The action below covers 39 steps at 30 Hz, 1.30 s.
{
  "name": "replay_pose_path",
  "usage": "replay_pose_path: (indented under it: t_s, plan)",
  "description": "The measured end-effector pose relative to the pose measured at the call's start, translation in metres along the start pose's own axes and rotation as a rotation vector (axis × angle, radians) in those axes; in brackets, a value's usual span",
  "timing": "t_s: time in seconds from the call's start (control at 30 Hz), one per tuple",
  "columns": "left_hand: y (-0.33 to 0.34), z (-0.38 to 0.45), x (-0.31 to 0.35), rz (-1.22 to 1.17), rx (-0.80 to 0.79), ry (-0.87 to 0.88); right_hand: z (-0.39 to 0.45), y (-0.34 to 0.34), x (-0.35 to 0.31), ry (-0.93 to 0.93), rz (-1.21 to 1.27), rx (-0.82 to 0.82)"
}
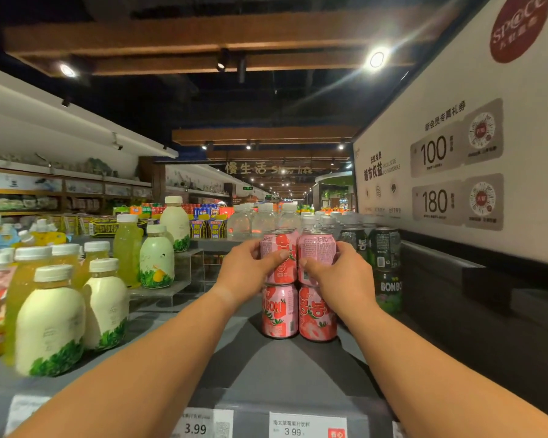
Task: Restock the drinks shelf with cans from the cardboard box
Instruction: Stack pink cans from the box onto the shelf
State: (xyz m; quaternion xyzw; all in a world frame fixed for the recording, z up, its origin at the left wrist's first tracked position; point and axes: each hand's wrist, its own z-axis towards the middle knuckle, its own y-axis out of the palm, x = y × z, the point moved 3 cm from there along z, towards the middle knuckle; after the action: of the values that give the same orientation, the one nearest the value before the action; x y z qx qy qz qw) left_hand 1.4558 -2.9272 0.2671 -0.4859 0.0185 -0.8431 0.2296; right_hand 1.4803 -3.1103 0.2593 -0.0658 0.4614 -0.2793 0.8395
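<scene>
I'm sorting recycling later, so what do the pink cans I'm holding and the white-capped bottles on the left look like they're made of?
Pink cans: likely thin metal, glossy printed wrap; silvery rims on top suggest aluminium. Bottles: probably translucent plastic, matte sleeve, white plastic screw caps; glass can't be ruled out.

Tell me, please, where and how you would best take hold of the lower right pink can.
Grip the lower right pink can around its round side wall, coming from the front. Its top is pinned under the upper can held by the right hand; a pink can and green cans flank it.
</scene>
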Motion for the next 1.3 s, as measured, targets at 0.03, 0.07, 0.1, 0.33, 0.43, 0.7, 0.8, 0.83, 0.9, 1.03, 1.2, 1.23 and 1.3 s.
replay_pose_path:
  t_s: [0.03,0.07,0.1,0.33,0.43,0.7,0.8,0.83,0.9,1.03,1.2,1.23,1.3]
  plan:
    - [0.000,-0.002,0.002,0.017,-0.006,-0.007,-0.001,0.000,-0.001,0.009,-0.010,-0.012]
    - [0.000,-0.005,0.002,0.027,-0.013,-0.018,-0.002,-0.001,-0.002,0.018,-0.013,-0.019]
    - [-0.001,-0.008,0.002,0.027,-0.019,-0.035,-0.003,-0.003,-0.004,0.024,-0.006,-0.018]
    - [-0.034,-0.042,0.024,0.074,0.075,-0.080,-0.026,-0.042,-0.034,-0.014,-0.028,0.049]
    - [-0.070,-0.061,0.034,0.049,0.143,-0.051,-0.040,-0.063,-0.050,-0.011,-0.028,0.112]
    - [-0.188,-0.154,0.038,0.148,0.314,-0.051,-0.159,-0.011,-0.143,-0.238,-0.015,-0.004]
    - [-0.250,-0.205,0.031,0.306,0.371,-0.081,-0.226,0.045,-0.187,-0.297,0.007,-0.152]
    - [-0.273,-0.223,0.027,0.332,0.392,-0.097,-0.249,0.065,-0.201,-0.309,0.025,-0.201]
    - [-0.322,-0.262,0.020,0.419,0.440,-0.146,-0.293,0.100,-0.228,-0.333,0.067,-0.280]
    - [-0.411,-0.346,0.009,0.649,0.551,-0.280,-0.377,0.159,-0.270,-0.366,0.112,-0.468]
    - [-0.493,-0.472,-0.021,0.744,0.710,-0.516,-0.503,0.224,-0.302,-0.424,0.178,-0.708]
    - [-0.501,-0.496,-0.031,0.753,0.731,-0.559,-0.528,0.235,-0.301,-0.423,0.180,-0.770]
    - [-0.511,-0.539,-0.052,0.732,0.782,-0.650,-0.574,0.256,-0.293,-0.427,0.170,-0.882]
